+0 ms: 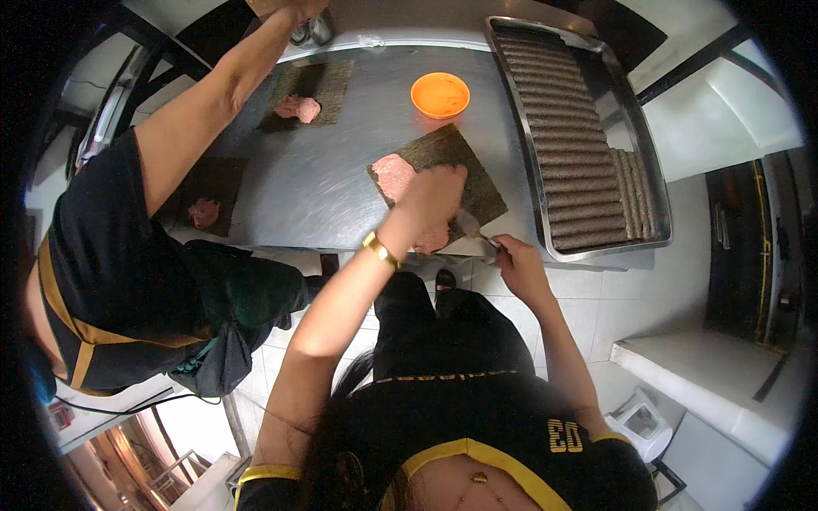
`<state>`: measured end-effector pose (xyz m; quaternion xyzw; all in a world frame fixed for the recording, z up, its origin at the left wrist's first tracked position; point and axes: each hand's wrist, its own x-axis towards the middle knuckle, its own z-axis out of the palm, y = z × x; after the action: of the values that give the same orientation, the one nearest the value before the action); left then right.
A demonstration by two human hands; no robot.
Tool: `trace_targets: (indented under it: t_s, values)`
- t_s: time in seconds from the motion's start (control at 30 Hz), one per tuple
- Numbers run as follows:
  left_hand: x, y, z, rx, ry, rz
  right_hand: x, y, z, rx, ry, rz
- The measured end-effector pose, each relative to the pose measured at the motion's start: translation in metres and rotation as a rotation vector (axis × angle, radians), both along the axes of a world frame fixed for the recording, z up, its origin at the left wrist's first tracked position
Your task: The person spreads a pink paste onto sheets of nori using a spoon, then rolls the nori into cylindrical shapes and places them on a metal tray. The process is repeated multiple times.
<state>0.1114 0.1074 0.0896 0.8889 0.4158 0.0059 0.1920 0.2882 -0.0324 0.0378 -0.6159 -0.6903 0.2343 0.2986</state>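
A dark sheet point(469, 157), which looks like seaweed, lies turned cornerwise on the metal table in front of me. Pink meat paste point(394, 175) is on its left corner, with more beside my left wrist. My left hand point(433, 198) is over the sheet with its fingers curled down; whatever they hold is hidden. Between the fingers of my right hand point(521, 266), at the table's near edge, is the thin handle of a small spatula point(468, 223). The blade rests near the paste and is partly blurred. An orange bowl point(440, 95) stands beyond the sheet.
On the right, a metal tray point(552, 243) holds several dark rolls point(567, 128) in rows. Another person's arm point(213, 102) reaches across the left side. Two more dark sheets with pink paste, one far point(331, 85) and one near point(226, 183), lie there on the table point(366, 94).
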Motion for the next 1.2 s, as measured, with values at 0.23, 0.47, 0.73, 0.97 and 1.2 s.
trace_targets:
  t_s: [0.23, 0.47, 0.73, 0.97, 1.2]
  values:
    - [0.044, -0.107, -0.072, 0.159, 0.035, 0.073, 0.034, -0.011, 0.042, -0.242, 0.068, -0.254]
    - [0.070, -0.129, -0.099, 0.209, 0.161, 0.091, -0.008, 0.003, 0.029, -0.181, -0.071, 0.036]
    - [0.075, -0.133, -0.109, 0.280, 0.226, 0.129, -0.021, -0.004, 0.015, -0.223, -0.176, 0.121]
    - [0.080, -0.133, -0.106, 0.327, 0.428, 0.127, -0.031, 0.008, 0.009, -0.224, -0.216, 0.143]
    - [0.078, -0.136, -0.112, 0.330, 0.308, 0.103, -0.035, 0.031, -0.017, -0.010, -0.366, 0.127]
